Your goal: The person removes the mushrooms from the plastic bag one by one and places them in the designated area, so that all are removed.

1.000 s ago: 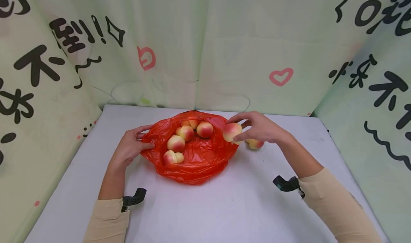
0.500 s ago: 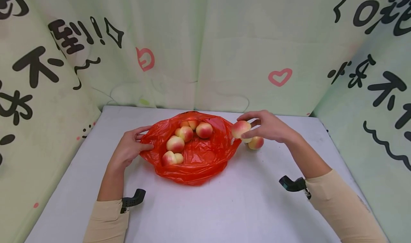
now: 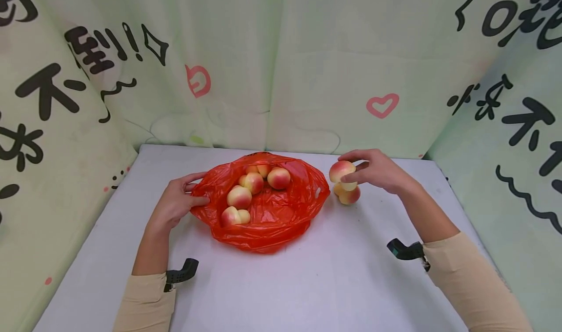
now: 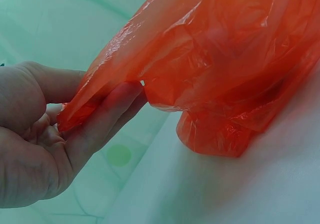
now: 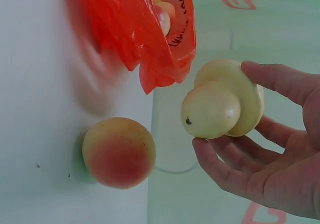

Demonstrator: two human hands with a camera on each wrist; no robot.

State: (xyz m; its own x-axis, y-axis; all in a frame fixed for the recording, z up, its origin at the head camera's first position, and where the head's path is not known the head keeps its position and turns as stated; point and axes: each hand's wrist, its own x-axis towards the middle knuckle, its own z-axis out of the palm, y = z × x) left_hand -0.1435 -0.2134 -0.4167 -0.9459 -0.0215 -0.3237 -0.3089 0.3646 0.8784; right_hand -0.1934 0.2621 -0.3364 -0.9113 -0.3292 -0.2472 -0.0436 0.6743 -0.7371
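Note:
A red plastic bag lies on the table with its mouth spread, and several yellow-and-red peaches sit inside it. My left hand pinches the bag's left rim between thumb and fingers; the left wrist view has that hand holding the thin plastic. To the right of the bag, my right hand holds a peach in its fingertips. Its pale, double-lobed underside shows in the right wrist view. Below and apart from it, another peach rests on the table.
The white table reaches back to a pale green curtain printed with dark characters and pink shapes. Curtains also flank both sides. Black wrist mounts stick out from the beige sleeves.
My right hand has moved right with the peach, from the bag's right rim to above the peach on the table. The left hand still holds the bag's edge.

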